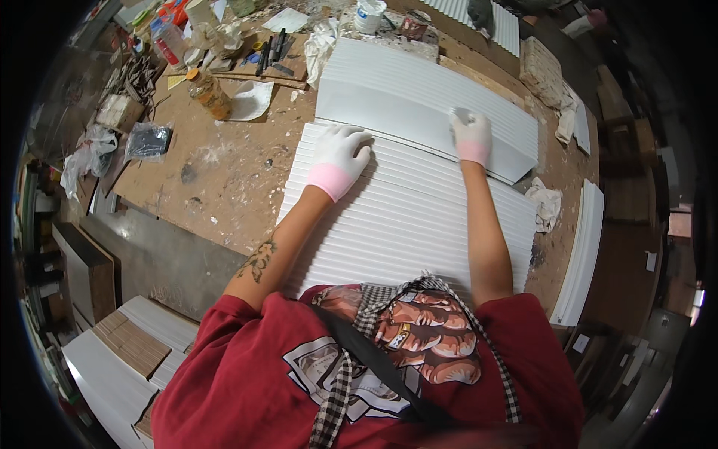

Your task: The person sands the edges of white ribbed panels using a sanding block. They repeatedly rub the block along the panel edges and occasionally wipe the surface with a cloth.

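A white ribbed panel (396,217) lies on the worktable in front of me. Beyond it, at a slight angle, is a second white panel (389,93) with a smooth band and ribbed parts. My left hand (340,153), in a white glove with a pink cuff, rests at the near panel's far edge, its fingers somewhat apart and holding nothing I can see. Over the smooth band of the far panel is my right hand (471,135), gloved the same way. Its fingers are curled in, and whatever they may grip is too small to name.
The brown, paint-spotted worktable (224,165) carries an amber bottle (209,93), a sheet of paper (250,101) and a plastic-wrapped dark packet (148,141). White rags (544,204) lie at the right, near long white strips (580,254). A white tub (369,16) stands at the back.
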`<state>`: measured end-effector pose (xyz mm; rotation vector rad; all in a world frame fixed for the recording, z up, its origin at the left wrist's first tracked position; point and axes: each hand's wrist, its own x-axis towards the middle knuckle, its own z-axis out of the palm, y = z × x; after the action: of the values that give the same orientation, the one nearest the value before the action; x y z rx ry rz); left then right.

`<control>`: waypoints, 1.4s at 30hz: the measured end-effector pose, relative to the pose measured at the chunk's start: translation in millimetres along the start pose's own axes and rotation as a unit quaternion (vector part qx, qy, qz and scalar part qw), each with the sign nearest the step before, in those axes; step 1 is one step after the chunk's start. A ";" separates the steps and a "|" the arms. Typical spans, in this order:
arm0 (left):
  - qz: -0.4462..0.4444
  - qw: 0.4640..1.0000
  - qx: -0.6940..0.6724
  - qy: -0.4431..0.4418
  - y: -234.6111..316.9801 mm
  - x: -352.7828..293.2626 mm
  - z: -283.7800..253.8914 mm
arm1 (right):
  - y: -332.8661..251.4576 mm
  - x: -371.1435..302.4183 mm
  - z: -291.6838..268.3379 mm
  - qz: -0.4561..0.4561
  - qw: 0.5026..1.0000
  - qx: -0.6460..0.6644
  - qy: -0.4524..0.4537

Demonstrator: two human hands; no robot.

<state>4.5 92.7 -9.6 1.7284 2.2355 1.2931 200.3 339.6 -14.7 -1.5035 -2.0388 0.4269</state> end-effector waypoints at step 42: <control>-0.001 0.999 0.019 -0.043 4.8 2.8 -3.4 | 252.0 56.7 -129.5 0.154 0.982 0.054 0.096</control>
<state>5.6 93.3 -3.2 1.7582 2.2271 1.1606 460.0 463.8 -39.3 -1.7261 -1.6149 0.4840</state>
